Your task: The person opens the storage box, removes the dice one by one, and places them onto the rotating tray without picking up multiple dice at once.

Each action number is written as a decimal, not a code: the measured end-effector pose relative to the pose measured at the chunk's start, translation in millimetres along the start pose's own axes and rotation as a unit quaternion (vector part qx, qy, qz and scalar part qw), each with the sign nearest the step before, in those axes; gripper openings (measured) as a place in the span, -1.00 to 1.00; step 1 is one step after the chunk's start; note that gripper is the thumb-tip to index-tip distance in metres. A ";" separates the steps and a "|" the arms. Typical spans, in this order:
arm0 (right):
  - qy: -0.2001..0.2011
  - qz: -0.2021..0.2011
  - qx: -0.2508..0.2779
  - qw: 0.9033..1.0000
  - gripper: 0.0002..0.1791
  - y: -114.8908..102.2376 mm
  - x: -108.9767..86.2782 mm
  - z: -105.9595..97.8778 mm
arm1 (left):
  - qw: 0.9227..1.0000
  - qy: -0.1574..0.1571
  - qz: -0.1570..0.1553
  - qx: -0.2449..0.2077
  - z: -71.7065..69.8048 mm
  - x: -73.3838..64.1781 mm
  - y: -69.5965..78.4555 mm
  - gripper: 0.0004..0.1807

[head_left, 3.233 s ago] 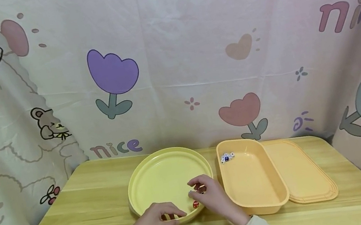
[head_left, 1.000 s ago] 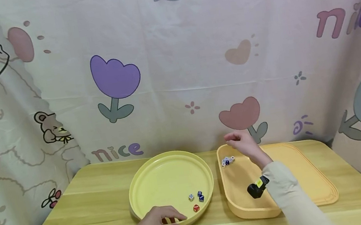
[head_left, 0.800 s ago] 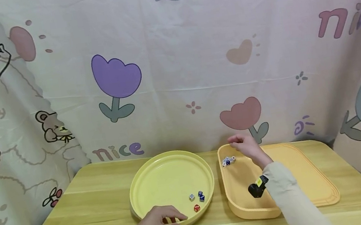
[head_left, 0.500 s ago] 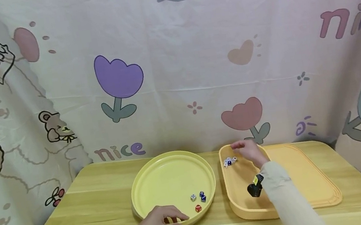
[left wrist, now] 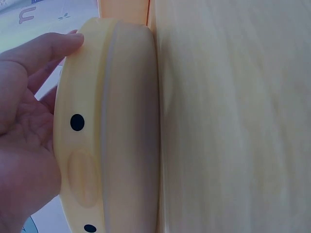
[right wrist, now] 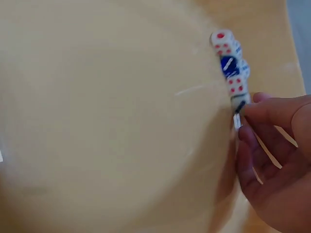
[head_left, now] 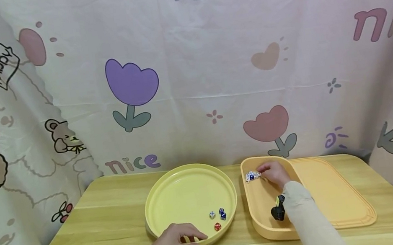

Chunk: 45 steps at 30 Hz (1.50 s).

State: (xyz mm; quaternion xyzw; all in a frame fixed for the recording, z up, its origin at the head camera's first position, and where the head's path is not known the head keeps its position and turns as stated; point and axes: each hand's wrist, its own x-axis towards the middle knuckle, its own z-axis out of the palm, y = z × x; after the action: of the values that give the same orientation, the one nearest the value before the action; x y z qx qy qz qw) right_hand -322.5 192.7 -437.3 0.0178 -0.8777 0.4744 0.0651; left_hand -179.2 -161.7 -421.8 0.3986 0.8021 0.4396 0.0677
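My left hand (head_left: 176, 243) grips the near rim of a round yellow tray (head_left: 183, 198); the left wrist view has the thumb on its outer wall (left wrist: 87, 92) and the fingers behind the rim. In the tray's near right part lie a white die (head_left: 212, 214), two blue dice (head_left: 223, 214) and a red die (head_left: 217, 226). My right hand (head_left: 275, 173) reaches into an orange box (head_left: 270, 232). Its thumb and fingertip pinch a white die (right wrist: 237, 120) at the end of a row of dice, mostly white with one blue die (right wrist: 229, 65).
A flat orange lid (head_left: 344, 195) lies right of the box, partly under it. The wooden table (head_left: 99, 238) extends left of the tray. A printed curtain (head_left: 188, 115) hangs close behind the table. A black wrist camera (head_left: 278, 211) sits over the box on my right wrist.
My right hand left the dice in the round tray, went over the far end of the orange box, then lowered to the dice there. My left hand stayed at the tray rim.
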 end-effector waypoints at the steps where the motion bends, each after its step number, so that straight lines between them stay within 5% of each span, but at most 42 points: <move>1: 0.001 0.005 0.002 1.000 -0.79 0.9 -0.6 -0.4 | 1.000 0.000 -0.001 0.002 0.1 0.2 -0.2 -0.81; 25: 0.012 0.029 -0.001 1.000 -0.81 8.9 -1.9 -1.3 | 1.000 0.004 0.000 0.006 -1.5 0.7 2.4 -0.81; 34: 0.072 -0.066 -0.057 0.994 -0.89 3.6 2.9 -6.7 | 1.000 0.002 -0.001 0.002 -2.1 0.4 4.0 -0.80; 38: 0.037 -0.039 -0.061 0.997 -0.94 4.8 0.2 -7.9 | 1.000 0.000 -0.001 0.003 -1.5 1.1 2.8 -0.80; 45: -0.036 0.010 0.014 0.999 -0.88 3.9 -0.3 -5.1 | 1.000 0.000 -0.006 0.003 -0.7 1.7 2.8 -0.80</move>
State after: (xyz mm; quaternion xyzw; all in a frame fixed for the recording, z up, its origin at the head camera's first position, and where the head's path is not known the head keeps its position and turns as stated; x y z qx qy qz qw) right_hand -322.2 199.1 -437.8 0.0270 -0.8729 0.4863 0.0280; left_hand -179.0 -160.1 -418.8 0.3940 0.8059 0.4365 0.0689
